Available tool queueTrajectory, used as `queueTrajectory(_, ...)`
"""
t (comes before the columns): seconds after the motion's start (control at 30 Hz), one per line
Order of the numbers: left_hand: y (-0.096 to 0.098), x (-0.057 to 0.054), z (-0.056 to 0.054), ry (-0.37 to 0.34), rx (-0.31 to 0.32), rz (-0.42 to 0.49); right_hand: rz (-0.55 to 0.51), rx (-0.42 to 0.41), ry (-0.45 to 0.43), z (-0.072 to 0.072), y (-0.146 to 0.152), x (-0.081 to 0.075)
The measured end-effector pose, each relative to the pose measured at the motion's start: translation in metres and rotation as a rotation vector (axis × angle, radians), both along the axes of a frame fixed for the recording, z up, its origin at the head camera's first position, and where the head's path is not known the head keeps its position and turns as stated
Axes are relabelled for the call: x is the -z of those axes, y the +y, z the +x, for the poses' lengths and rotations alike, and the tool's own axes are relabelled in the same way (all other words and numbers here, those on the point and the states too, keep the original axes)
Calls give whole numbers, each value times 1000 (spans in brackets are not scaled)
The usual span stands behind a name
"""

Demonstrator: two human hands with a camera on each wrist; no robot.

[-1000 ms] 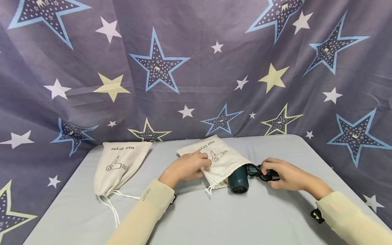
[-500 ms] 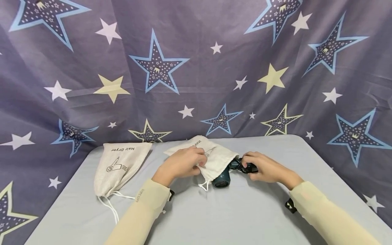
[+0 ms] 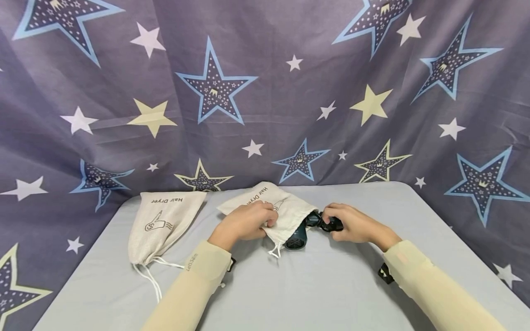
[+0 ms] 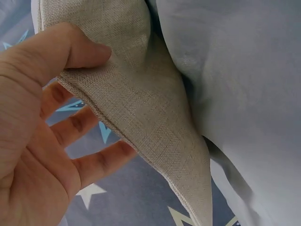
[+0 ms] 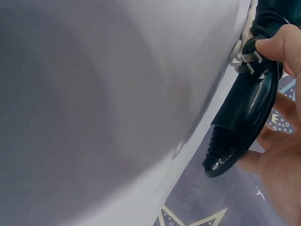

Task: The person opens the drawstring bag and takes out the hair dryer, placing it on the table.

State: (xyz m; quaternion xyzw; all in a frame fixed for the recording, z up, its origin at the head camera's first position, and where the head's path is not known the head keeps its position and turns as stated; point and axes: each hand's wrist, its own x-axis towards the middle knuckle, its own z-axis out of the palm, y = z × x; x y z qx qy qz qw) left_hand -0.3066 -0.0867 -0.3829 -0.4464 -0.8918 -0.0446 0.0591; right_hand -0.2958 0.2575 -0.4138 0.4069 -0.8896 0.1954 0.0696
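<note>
A cream drawstring bag (image 3: 291,216) printed "Hair Dryer" lies at the middle back of the table. My left hand (image 3: 248,220) pinches its near edge; in the left wrist view the thumb presses on the woven cloth (image 4: 127,89), fingers behind. Out of the bag's mouth sticks a dark green hair dryer (image 3: 296,240), its rear part hidden in the cloth. With my right hand (image 3: 352,223) I grip the dryer's handle, cord and plug end; in the right wrist view the handle (image 5: 249,103) shows the plug's metal prongs (image 5: 249,63) beside the thumb.
A second cream bag (image 3: 161,225) with the same print lies flat at the table's left, its white drawstrings (image 3: 151,278) trailing forward. The table (image 3: 314,294) has a pale grey cover. A star-patterned curtain (image 3: 265,92) hangs close behind the table.
My right hand has moved left, and the dryer has slid deeper into the bag. The bag has shifted a little to the left, with the left hand still pinching it.
</note>
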Motion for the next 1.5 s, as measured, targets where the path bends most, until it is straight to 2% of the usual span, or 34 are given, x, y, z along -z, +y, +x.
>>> queueTrajectory(0.5,-4,7,-5,9,-23,-23,-12,-8,42,15,22,-4)
queueTrajectory(0.73,-3,10,-6,16,21,-5,-41,7,50,24,43,-3)
queueTrajectory(0.8,-2,11,-6,18,14,-7,-34,8,60,25,44,-3)
queueTrajectory(0.97,2,11,-2,6,-19,-29,50,17,76,25,37,-3)
queueTrajectory(1.23,10,3,9,-8,12,-43,172,57,59,28,26,-4)
queueTrajectory(1.5,15,2,16,-84,48,-49,232,9,154,29,19,-3)
